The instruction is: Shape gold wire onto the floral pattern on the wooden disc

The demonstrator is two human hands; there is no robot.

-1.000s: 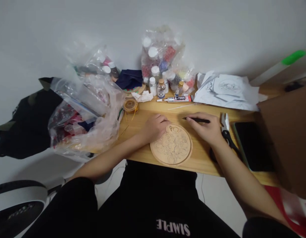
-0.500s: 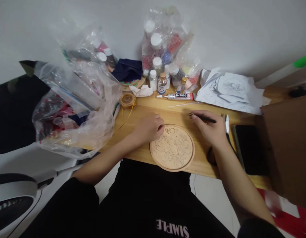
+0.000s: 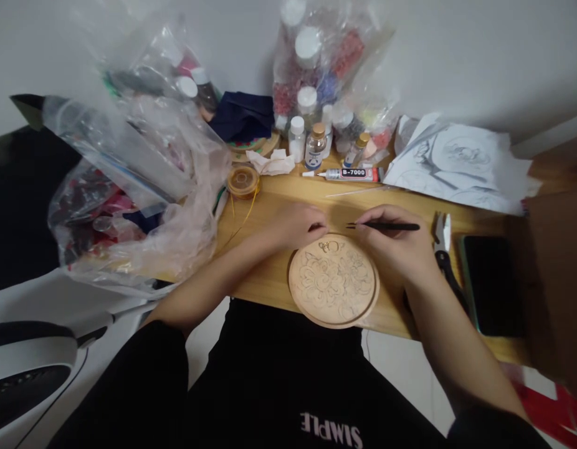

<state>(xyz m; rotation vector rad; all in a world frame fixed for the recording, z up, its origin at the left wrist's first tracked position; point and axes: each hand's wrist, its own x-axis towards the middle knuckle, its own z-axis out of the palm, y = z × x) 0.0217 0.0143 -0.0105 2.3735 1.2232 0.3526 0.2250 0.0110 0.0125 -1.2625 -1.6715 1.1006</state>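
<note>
Currently flat on light wooden counter (image 3: 270, 280): round tan wooden disc with drawn floral pattern (image 3: 334, 280), between both hands. Left hand (image 3: 295, 226) curled, fingertips at disc's far-left rim, grasping nothing visible. Right hand (image 3: 400, 249) pinching thin black pen (image 3: 384, 226), tip just beyond disc's far edge.

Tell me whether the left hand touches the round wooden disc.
Touching. The head view shows the left hand with its fingertips resting on the upper left rim of the round wooden disc.
</note>
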